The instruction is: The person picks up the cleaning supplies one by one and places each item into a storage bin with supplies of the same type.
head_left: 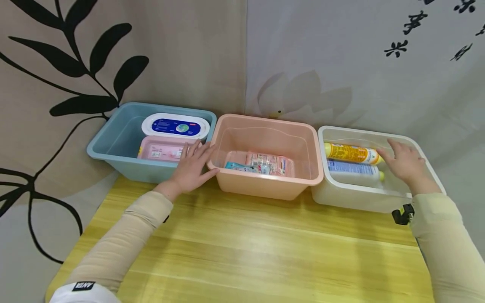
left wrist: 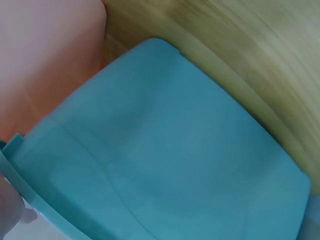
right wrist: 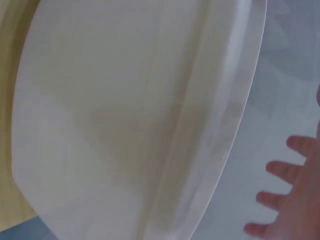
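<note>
My left hand (head_left: 191, 166), fingers spread, is at the right front corner of the blue bin (head_left: 136, 168), overlapping its rim beside the pink bin. Inside the blue bin lie a white oval-ended pack with a dark blue label (head_left: 176, 126) and a pink box (head_left: 161, 150). My right hand (head_left: 407, 164) reaches over the white bin (head_left: 352, 198) with its fingers apart and nothing held. Its thumb is close to the end of a yellow bottle (head_left: 352, 153). Below that lies a white bottle with a blue label (head_left: 354, 169). Spread right fingers (right wrist: 285, 172) also show in the right wrist view.
Between the outer bins stands a pink bin (head_left: 261, 187) holding a pink-and-white packet (head_left: 270, 163) and a blue packet (head_left: 239, 167). All three bins line the back of a wooden table (head_left: 265, 244). A printed curtain (head_left: 197, 54) hangs behind.
</note>
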A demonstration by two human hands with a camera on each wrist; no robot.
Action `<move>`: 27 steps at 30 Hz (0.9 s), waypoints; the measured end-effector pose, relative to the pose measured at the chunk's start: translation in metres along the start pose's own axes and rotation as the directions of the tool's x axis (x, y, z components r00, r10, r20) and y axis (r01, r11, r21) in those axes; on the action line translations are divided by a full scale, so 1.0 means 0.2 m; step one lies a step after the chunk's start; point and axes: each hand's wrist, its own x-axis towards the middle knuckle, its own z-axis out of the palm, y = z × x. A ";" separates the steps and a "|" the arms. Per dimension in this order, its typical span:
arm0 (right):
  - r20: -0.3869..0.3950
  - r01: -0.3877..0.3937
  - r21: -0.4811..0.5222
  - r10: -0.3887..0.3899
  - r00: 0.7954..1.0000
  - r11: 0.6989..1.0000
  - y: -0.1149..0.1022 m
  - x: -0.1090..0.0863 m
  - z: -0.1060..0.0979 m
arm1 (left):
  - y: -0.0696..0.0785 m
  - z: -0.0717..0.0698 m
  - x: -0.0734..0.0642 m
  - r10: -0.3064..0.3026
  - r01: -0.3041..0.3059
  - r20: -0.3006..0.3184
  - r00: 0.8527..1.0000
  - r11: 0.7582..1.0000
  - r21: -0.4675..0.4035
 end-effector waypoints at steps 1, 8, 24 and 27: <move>0.002 -0.002 -0.003 0.002 1.000 1.000 -0.02 -0.01 0.00 | 0.00 0.00 0.00 0.000 0.000 -0.008 1.000 1.000 0.004; -0.016 0.022 0.001 -0.022 1.000 1.000 -0.17 -0.04 0.02 | 0.01 -0.01 0.03 -0.017 0.018 -0.032 0.999 0.999 0.030; -0.009 0.135 -0.049 -0.136 0.991 0.990 -0.54 -0.13 0.06 | 0.06 -0.04 0.08 -0.045 0.042 0.101 0.994 0.999 0.033; -0.012 0.158 -0.037 -0.159 0.987 0.987 -0.59 -0.15 0.08 | 0.07 -0.04 0.09 -0.043 0.040 0.095 0.995 0.999 0.031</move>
